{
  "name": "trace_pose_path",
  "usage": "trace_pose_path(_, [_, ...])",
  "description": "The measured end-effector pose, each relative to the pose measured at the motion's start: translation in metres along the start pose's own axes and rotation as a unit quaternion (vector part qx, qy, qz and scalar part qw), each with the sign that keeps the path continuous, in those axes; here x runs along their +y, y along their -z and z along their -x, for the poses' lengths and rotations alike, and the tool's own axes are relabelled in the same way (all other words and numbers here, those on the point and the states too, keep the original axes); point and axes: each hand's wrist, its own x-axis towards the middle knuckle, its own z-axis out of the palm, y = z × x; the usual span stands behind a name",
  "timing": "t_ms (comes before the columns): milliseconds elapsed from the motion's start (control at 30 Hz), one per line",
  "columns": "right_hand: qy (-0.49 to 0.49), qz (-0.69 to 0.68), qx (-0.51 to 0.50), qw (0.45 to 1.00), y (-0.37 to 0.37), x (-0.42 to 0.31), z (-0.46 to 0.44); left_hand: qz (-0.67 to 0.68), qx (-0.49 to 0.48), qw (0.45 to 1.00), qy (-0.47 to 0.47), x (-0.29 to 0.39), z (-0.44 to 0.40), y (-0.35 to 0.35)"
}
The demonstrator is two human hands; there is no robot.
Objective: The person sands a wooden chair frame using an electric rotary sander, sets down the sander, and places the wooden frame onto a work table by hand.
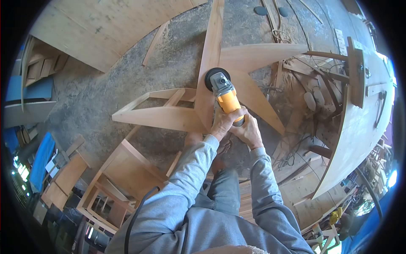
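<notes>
Both of my hands are wrapped round the yellow body of an angle grinder (229, 100) with a grey metal head. My left hand (224, 123) is on its left side, and my right hand (249, 129) grips its rear end from the right. The grinder's round black disc (208, 79) lies over a long wooden board (210, 46); whether it touches the wood cannot be made out. Wooden pieces (262, 57) spread from this board to the right, and a tapered open frame (156, 117) extends to the left.
A wide plywood panel (105, 27) is at the upper left. At the lower left stands a wooden cabinet frame (127, 169). A large curved panel (359, 127) rises on the right, beside cables and scraps on the floor. A black cable (135, 216) passes by my left arm.
</notes>
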Motion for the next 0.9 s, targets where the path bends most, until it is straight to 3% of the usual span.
trace_pose_path(300, [0.008,0.026,0.02,0.999,0.025,-0.038,-0.085,-0.009,-0.007,1.0,-0.026,0.07,-0.072,-0.015])
trace_pose_path(500, [-0.008,-0.032,0.036,0.999,0.044,-0.069,-0.149,-0.035,-0.029,0.998,-0.052,0.12,-0.134,-0.025])
trace_pose_path(533, [-0.014,-0.039,0.033,0.999,0.047,-0.071,-0.161,-0.035,-0.011,0.995,-0.095,0.125,-0.146,-0.028])
trace_pose_path(600, [0.027,-0.026,0.037,0.999,0.053,-0.075,-0.186,-0.019,-0.03,0.995,-0.093,0.143,-0.167,-0.034])
trace_pose_path(700, [0.036,-0.114,0.01,0.993,0.066,-0.083,-0.229,-0.057,-0.07,0.993,-0.07,0.188,-0.188,-0.039])
trace_pose_path(833, [-0.001,-0.103,0.049,0.994,0.08,-0.111,-0.225,-0.121,-0.034,0.984,-0.125,0.188,-0.191,-0.042])
trace_pose_path(867, [-0.017,-0.103,0.061,0.993,0.086,-0.118,-0.206,-0.069,0.0,0.978,-0.195,0.172,-0.173,-0.037])
trace_pose_path(900, [-0.033,-0.104,0.072,0.991,0.091,-0.121,-0.186,-0.147,0.054,0.963,-0.22,0.163,-0.146,-0.024])
